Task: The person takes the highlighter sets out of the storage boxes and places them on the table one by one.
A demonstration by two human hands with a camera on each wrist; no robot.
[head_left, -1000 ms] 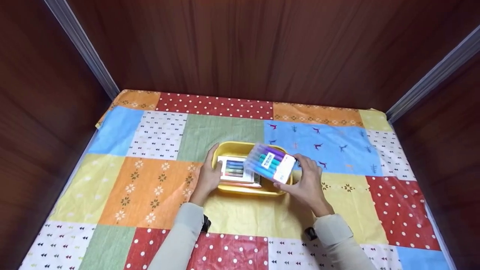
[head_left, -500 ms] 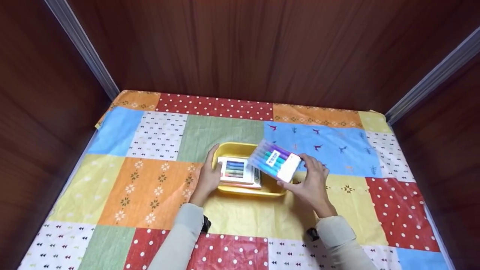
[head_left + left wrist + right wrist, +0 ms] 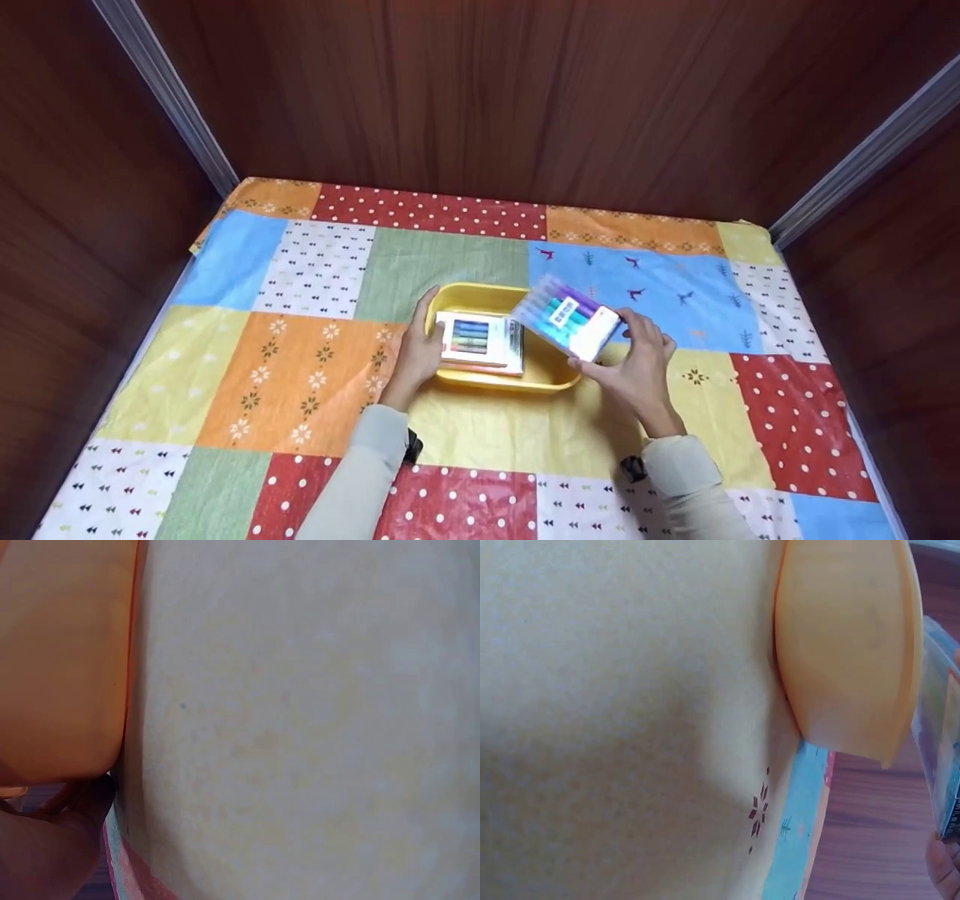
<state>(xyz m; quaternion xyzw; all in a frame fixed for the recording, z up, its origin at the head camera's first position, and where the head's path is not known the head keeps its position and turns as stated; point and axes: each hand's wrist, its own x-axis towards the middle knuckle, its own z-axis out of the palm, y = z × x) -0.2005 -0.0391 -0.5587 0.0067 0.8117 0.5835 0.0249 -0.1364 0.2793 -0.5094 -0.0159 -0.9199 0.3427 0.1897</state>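
A clear plastic case of markers (image 3: 544, 309), with purple, teal and blue pens, a white end and a barcode sticker, is tilted above the right side of a yellow plastic tub (image 3: 551, 384). My right hand (image 3: 637, 367) pinches its white end between thumb and fingers. At the tub's left end, my left hand (image 3: 418, 351) grips the rim, thumb over the inside and fingers along the outside. Inside the tub on the left lies a white box (image 3: 470, 339) with a picture of coloured sticks, stacked on other flat items. The right wrist view catches the marker case (image 3: 937, 724) beyond the tub wall (image 3: 847, 645).
A patchwork-print cloth (image 3: 300, 382) covers the table beneath the tub. Dark wood panels (image 3: 480, 97) enclose the back and both sides, with metal strips (image 3: 169, 97) at the corners.
My right hand has moved the marker case to the right, uncovering more of the white box and the flat items under it. The left hand and tub have stayed put.
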